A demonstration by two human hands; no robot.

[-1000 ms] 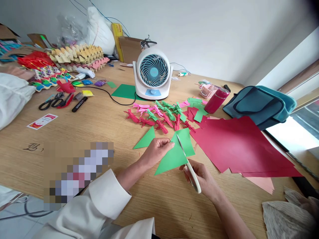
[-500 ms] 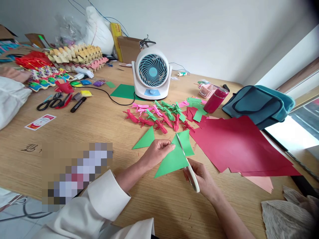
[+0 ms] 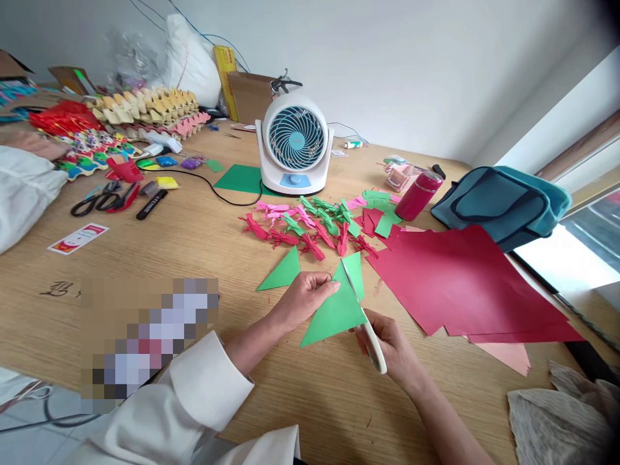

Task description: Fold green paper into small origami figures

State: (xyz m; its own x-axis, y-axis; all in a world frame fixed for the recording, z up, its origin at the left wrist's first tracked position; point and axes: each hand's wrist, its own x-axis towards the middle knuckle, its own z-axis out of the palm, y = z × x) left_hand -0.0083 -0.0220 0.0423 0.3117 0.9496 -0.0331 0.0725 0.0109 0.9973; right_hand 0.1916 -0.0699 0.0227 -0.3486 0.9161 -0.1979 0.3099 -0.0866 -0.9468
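Between thumb and fingers, my left hand (image 3: 305, 297) pinches a green sheet of paper (image 3: 334, 316). My right hand (image 3: 387, 345) grips white-handled scissors (image 3: 372, 345), whose blades lie across the paper along a slanted line. Beyond the blades, a part of the green paper sticks out to the upper right. A separate green paper triangle (image 3: 283, 271) lies on the table just past my left hand. Behind it are several small cut and twisted paper pieces in red (image 3: 312, 247), green (image 3: 332, 223) and pink (image 3: 274, 210).
Large red sheets (image 3: 465, 278) cover the right side, near a red bottle (image 3: 419, 196) and a teal bag (image 3: 504, 200). A white fan (image 3: 296, 139) stands at the back. At left lie black-handled scissors (image 3: 97, 199) and another person's sleeve (image 3: 26, 194).
The scissor blades have closed further on the green paper. The part beyond them has turned and looks narrower. Both hands stay nearly in place.
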